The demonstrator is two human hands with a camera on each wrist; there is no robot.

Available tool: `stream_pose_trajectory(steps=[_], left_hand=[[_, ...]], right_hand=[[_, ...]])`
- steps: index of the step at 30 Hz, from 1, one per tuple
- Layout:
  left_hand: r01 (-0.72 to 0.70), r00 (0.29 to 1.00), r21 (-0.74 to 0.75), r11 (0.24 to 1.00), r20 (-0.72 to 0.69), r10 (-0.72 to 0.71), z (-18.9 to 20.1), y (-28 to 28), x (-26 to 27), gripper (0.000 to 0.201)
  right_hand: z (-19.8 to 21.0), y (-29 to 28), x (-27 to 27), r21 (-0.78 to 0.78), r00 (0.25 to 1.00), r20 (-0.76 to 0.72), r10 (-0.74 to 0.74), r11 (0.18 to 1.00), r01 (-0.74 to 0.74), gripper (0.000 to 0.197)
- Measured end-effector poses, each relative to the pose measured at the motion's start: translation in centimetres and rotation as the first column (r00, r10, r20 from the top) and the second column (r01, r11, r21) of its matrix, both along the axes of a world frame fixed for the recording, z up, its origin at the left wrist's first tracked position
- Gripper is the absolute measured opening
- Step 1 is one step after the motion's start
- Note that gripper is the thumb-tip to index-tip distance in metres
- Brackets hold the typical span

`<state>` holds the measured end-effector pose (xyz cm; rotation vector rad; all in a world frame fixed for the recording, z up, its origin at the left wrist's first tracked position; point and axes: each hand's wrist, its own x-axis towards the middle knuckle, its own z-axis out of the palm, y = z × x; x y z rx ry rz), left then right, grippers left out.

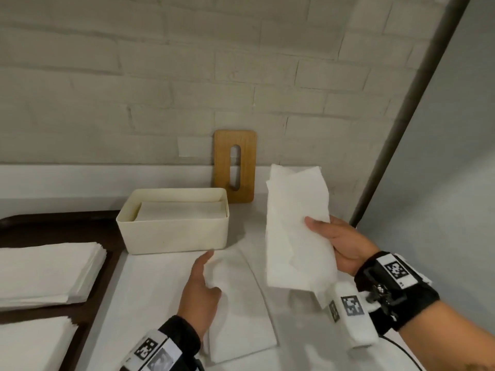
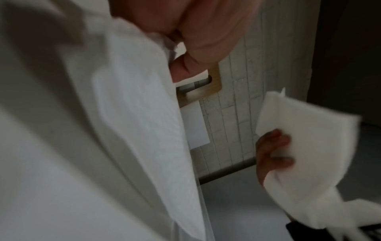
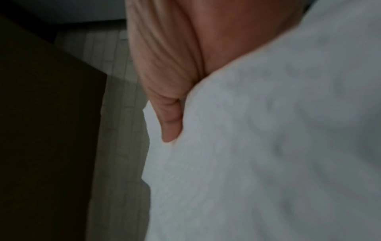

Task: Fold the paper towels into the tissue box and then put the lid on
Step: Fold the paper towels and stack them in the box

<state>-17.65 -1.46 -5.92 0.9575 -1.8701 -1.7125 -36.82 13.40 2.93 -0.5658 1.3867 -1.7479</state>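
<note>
The cream tissue box stands open on the white table, with folded towels lying inside. Its wooden slotted lid leans upright against the wall behind the box. My right hand grips a folded paper towel and holds it upright in the air to the right of the box, thumb on its front; the right wrist view shows that thumb pressed on the towel. My left hand pinches the raised edge of another paper towel lying on the table in front of the box.
A dark tray at the left carries two stacks of flat paper towels. The brick wall runs close behind the box. A grey panel with a dark edge closes off the right side.
</note>
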Motion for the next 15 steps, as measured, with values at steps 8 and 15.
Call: stream_pose_trajectory(steps=[8,15], left_hand=[[0.093,0.974,0.481,0.872,-0.226,0.021,1.8,1.5,-0.1,0.056],[-0.001,0.982,0.22,0.975,-0.184,0.042,1.6,1.4,0.8,0.034]], right_hand=[[-4.3,-2.3,5.3,0.407,0.971,-0.221,0.091,0.913,0.007,0.029],[-4.0,-3.0,7.4,0.517,0.73,-0.636,0.251,0.84,0.162,0.045]])
